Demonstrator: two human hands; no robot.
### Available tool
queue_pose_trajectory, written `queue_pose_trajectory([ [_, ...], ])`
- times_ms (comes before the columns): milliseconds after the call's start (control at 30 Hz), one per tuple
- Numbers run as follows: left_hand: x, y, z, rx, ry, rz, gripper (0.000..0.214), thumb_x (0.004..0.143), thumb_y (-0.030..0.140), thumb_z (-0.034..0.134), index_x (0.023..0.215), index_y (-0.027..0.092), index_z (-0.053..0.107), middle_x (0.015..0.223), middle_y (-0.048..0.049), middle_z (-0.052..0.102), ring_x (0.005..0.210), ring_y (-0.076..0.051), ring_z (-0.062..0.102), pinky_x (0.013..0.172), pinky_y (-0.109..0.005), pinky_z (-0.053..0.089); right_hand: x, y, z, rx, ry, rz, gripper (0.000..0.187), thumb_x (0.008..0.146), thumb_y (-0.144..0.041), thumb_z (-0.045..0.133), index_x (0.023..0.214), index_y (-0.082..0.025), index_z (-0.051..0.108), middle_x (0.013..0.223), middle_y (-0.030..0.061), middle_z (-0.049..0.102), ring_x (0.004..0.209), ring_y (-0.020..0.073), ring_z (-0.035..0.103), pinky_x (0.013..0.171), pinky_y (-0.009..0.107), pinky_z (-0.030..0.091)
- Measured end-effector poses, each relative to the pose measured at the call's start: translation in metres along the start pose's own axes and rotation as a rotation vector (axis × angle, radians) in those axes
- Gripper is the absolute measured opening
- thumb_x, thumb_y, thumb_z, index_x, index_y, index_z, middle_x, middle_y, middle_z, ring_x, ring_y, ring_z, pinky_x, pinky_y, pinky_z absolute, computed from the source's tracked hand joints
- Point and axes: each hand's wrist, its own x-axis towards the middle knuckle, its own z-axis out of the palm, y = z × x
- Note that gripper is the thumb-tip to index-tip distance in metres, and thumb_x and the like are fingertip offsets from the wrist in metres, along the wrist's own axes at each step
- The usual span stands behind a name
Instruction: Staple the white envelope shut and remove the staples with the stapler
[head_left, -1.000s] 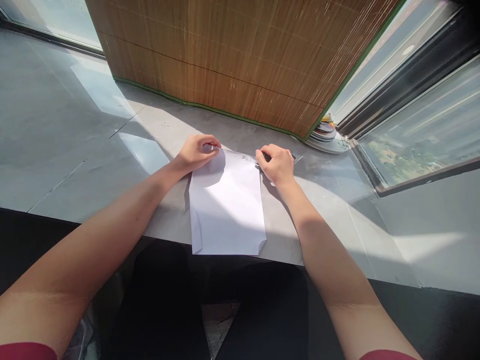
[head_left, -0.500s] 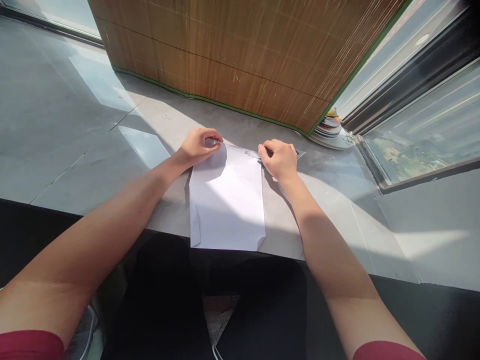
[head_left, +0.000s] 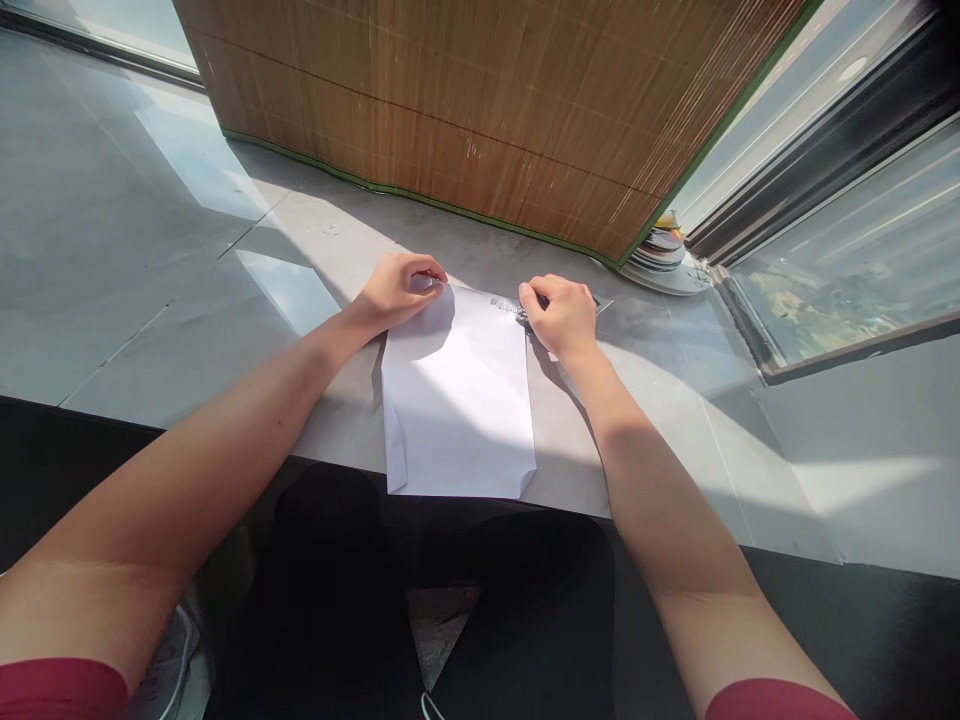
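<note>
A white sheet of paper [head_left: 457, 400] with folded lower corners lies on the grey stone ledge [head_left: 225, 330] in front of me. My left hand [head_left: 397, 285] rests curled on the paper's far left corner, fingertips pinched together on its edge. My right hand [head_left: 559, 315] is closed around a dark pen at the paper's far right corner, its tip on a short line of writing [head_left: 504, 303]. Both forearms reach in from the bottom of the view.
A bamboo blind [head_left: 487, 110] with a green edge hangs to the ledge behind the paper. A stack of small plates [head_left: 664, 262] sits at the right by the window frame [head_left: 817, 190]. My dark-clothed legs are below the ledge's front edge.
The view shifted slightly. My right hand moved a little along the written line at the paper's top edge. The left hand kept its place.
</note>
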Motion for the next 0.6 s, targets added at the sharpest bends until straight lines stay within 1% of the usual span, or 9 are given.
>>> queue_pose_trajectory([
  [133,-0.0003,0.0022,-0.0004,0.004,-0.001,-0.021,0.010,0.088,0.028,0.073,0.094,0.023,0.078,0.105,-0.0074,0.082,0.107,-0.025,0.074,0.101,-0.036,0.062,-0.0002,0.0009,0.0011,0.000,-0.004,0.003,0.045,0.108,-0.047,0.049,0.070,-0.024,0.059,0.076,0.0058,0.063,0.079,0.0250,0.058,0.088,0.042,0.041],
  [300,-0.0001,0.0025,-0.0004,0.000,-0.001,-0.017,0.009,0.088,0.025,0.072,0.094,0.023,0.078,0.104,-0.0066,0.082,0.107,-0.024,0.074,0.100,-0.035,0.061,0.0002,0.0019,0.0024,-0.003,0.004,-0.009,0.045,0.108,-0.051,0.048,0.075,-0.025,0.065,0.076,0.0062,0.064,0.082,0.0264,0.060,0.087,0.041,0.041],
  [467,0.0001,0.0004,-0.0004,0.002,0.004,0.001,0.009,0.088,0.024,0.071,0.093,0.023,0.078,0.105,-0.0066,0.082,0.105,-0.023,0.074,0.102,-0.036,0.060,0.0004,0.0027,0.0030,-0.020,-0.015,-0.011,0.045,0.108,-0.048,0.049,0.073,-0.024,0.063,0.079,0.0068,0.065,0.084,0.0264,0.061,0.088,0.042,0.041],
  [600,0.0005,-0.0001,-0.0004,-0.001,0.001,-0.001,0.009,0.087,0.024,0.071,0.093,0.023,0.078,0.105,-0.0066,0.082,0.104,-0.024,0.074,0.103,-0.036,0.060,0.0006,0.0033,0.0034,-0.024,-0.018,-0.014,0.045,0.108,-0.050,0.049,0.075,-0.024,0.065,0.079,0.0070,0.066,0.085,0.0272,0.062,0.088,0.042,0.041],
])
